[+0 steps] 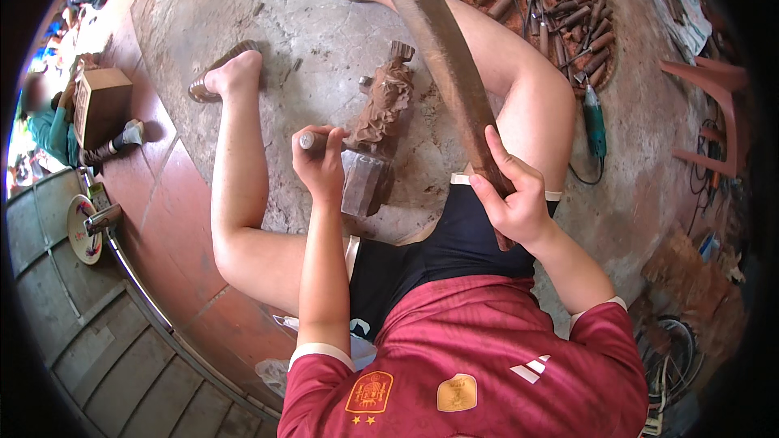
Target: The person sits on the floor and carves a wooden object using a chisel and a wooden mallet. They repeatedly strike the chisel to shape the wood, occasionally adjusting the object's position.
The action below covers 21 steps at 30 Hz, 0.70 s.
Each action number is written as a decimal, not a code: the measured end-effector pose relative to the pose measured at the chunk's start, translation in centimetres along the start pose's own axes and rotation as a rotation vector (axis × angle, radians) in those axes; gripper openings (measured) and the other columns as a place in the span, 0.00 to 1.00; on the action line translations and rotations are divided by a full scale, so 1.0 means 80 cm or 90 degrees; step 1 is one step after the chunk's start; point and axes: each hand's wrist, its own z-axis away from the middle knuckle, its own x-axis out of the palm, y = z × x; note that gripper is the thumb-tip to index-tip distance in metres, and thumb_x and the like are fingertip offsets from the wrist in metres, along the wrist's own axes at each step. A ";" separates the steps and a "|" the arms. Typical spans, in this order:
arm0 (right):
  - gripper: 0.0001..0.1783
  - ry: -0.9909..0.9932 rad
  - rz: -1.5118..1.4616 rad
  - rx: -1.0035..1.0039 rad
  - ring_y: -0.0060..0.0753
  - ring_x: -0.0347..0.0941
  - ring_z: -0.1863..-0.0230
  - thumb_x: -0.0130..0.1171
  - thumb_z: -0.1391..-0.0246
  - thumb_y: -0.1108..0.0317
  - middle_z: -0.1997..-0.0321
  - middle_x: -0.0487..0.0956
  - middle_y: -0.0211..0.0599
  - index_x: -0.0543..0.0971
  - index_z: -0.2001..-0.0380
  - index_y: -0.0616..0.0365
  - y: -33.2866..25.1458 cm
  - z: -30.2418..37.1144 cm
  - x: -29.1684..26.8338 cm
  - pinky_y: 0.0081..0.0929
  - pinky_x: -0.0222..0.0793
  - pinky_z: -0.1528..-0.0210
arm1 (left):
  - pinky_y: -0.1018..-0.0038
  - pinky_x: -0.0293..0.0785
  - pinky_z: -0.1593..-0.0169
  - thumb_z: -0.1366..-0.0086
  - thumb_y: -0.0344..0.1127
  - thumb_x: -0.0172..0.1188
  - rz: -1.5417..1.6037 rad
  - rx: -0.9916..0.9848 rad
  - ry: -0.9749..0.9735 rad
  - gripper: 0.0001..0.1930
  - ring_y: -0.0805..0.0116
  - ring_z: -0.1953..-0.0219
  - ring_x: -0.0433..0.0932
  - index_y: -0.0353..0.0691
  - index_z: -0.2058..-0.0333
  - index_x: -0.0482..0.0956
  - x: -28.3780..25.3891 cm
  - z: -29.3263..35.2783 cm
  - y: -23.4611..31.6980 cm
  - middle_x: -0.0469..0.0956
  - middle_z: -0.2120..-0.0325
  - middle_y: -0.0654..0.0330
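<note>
A partly carved wooden figure lies on the concrete floor between my legs, with its squared, uncut block end towards me. My left hand is closed around the wooden handle of a chisel. The chisel's blade is mostly hidden; it points towards the figure where the carving meets the block. Raised over my right thigh, a long flat wooden club slants away from me, well apart from the chisel. My right hand grips its narrow near end, index finger stretched along it.
At the far right, a round tray of reddish sawdust holds many wooden-handled chisels. A teal power tool with a cable and a pink plastic stool are nearer. On the left, a person sits by a wooden box; a fan stands nearer.
</note>
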 end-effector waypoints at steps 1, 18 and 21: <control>0.36 -0.003 0.001 0.005 0.29 0.67 0.80 0.63 0.52 0.75 0.81 0.71 0.39 0.67 0.38 0.61 0.000 0.001 -0.001 0.25 0.67 0.72 | 0.72 0.77 0.65 0.34 0.26 0.56 -0.007 -0.008 0.003 0.06 0.67 0.71 0.79 0.37 0.65 0.66 -0.001 0.000 -0.005 0.75 0.74 0.57; 0.35 -0.062 -0.025 0.013 0.28 0.65 0.81 0.63 0.51 0.75 0.80 0.71 0.39 0.67 0.38 0.60 -0.014 0.000 0.002 0.24 0.66 0.73 | 0.74 0.67 0.70 0.30 0.43 0.51 0.106 -0.133 0.011 0.13 0.74 0.78 0.64 0.41 0.66 0.63 0.001 -0.026 -0.029 0.63 0.80 0.65; 0.35 -0.059 -0.020 0.019 0.28 0.65 0.81 0.63 0.51 0.75 0.80 0.71 0.38 0.66 0.37 0.60 -0.013 0.000 0.000 0.24 0.65 0.73 | 0.73 0.68 0.67 0.29 0.43 0.50 0.175 -0.147 0.015 0.12 0.73 0.76 0.65 0.41 0.65 0.63 0.004 -0.023 -0.026 0.64 0.79 0.64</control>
